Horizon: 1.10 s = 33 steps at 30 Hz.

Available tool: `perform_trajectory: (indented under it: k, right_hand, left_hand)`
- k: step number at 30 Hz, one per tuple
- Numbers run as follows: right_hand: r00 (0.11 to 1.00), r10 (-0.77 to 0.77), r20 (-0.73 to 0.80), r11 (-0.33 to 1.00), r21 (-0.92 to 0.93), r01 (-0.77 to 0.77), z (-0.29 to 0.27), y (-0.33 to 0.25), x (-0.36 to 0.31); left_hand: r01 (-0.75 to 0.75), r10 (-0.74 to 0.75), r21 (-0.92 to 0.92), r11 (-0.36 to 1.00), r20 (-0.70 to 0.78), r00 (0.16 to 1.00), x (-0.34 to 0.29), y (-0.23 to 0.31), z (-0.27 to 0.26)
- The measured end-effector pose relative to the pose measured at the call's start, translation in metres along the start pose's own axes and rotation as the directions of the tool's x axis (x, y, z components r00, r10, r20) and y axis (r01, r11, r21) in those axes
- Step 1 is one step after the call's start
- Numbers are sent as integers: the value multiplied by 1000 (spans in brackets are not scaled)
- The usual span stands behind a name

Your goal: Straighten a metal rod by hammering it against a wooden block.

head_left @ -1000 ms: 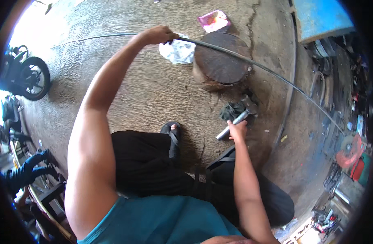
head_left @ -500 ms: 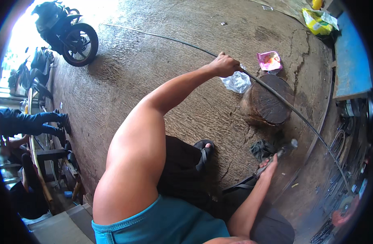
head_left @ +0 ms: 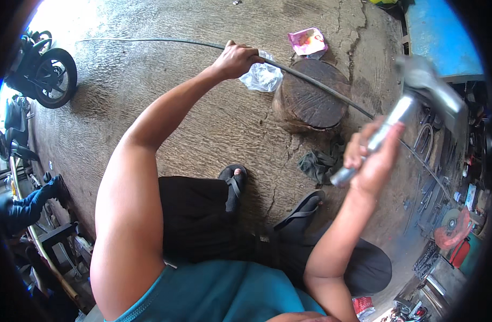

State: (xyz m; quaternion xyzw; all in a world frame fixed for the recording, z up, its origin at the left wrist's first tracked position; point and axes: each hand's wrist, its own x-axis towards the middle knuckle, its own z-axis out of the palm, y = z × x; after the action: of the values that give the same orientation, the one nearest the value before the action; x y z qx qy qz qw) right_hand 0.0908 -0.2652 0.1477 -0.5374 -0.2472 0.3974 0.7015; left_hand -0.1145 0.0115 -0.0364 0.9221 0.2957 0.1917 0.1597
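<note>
My left hand (head_left: 239, 59) is closed around a long, thin dark metal rod (head_left: 305, 78). The rod runs across the floor from the far left, passes over a round wooden stump (head_left: 315, 102) and continues toward the lower right. In my raised right hand (head_left: 379, 153) is a hammer (head_left: 399, 111), gripped by its silvery handle. Its head is blurred by motion and tilts up to the right, above and to the right of the stump. Part of the rod is hidden behind my right hand.
A clear plastic bag (head_left: 262, 75) and a pink packet (head_left: 307, 41) lie beside the stump, with a dark cloth (head_left: 318, 166) nearer my feet. Metal pieces and tools crowd the right side below a blue panel (head_left: 442, 40). Motorcycles (head_left: 50, 78) and another person's leg (head_left: 34, 201) are at left.
The hammer has come up from low beside my right foot to above the rod's right part. My left hand keeps its hold on the rod, and the view has shifted to the right.
</note>
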Motion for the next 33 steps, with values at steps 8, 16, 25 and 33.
perform_trajectory:
  k: [8,16,25,33]
  right_hand:
    - [865,481,-142,847,-178,-500,2,55,15]
    - [999,-38,3,987,-154,38,31,-27,-5]
    - [983,-5,185,991,-131,29,25,-76,-2]
    - [961,-272,52,957,-91,276,16,-75,8]
  left_hand:
    - [41,-65,137,990,170,983,-6,-9,-17]
    - [-3,-3,100,995,53,999,-28,-5,-13]
    - [-4,-8,110,994,107,994,-15,-5,-19]
    - [-16,16,193,981,3,1000,-15,-1,-2]
